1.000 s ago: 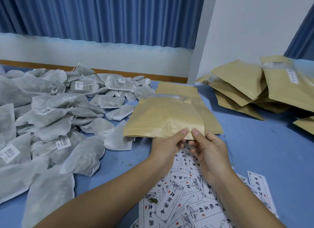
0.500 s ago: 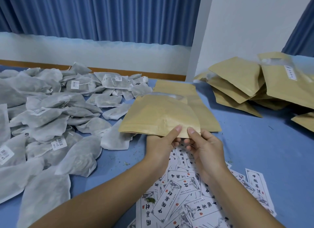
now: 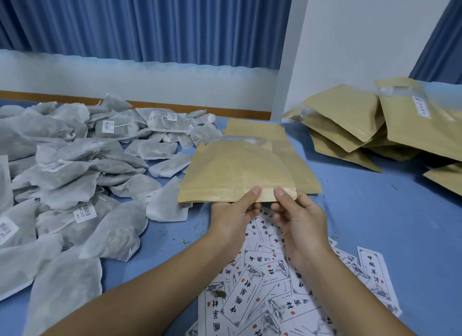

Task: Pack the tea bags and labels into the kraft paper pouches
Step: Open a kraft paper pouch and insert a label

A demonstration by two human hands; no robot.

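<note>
Since a moment ago my thumbs have slid slightly apart along the near edge of the kraft paper pouch, which lies over a second flat pouch on the blue desk. My left hand and right hand each keep a pinching grip on that edge, thumb on top. I judge I should rub the layers apart and pull evenly, so the mouth gapes before I reach for tea bags or labels.

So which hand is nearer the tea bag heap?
Left. The left hand sits just right of the tea bag heap, pinching the held pouch; the right hand pinches it too, farther right.
</note>
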